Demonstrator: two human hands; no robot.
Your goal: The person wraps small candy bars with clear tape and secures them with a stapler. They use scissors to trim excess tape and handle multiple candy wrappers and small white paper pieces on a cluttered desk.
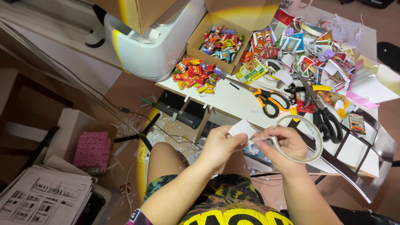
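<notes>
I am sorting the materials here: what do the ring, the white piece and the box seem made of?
Ring: likely a roll of clear tape, thin and translucent, glossy. White piece in the left hand: probably matte paper, flat and thin. Box: brown cardboard, dull, with folded flaps.

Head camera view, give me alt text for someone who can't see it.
A person's left hand pinches a small white paper piece while the right hand holds a tape roll, above a table cluttered with scissors and colourful wrappers.

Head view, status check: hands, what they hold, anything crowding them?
Left hand pinching small white paper piece. Right hand gripping tape roll. Both over table edge; orange-handled scissors and black scissors lie close behind, not touching.
</notes>
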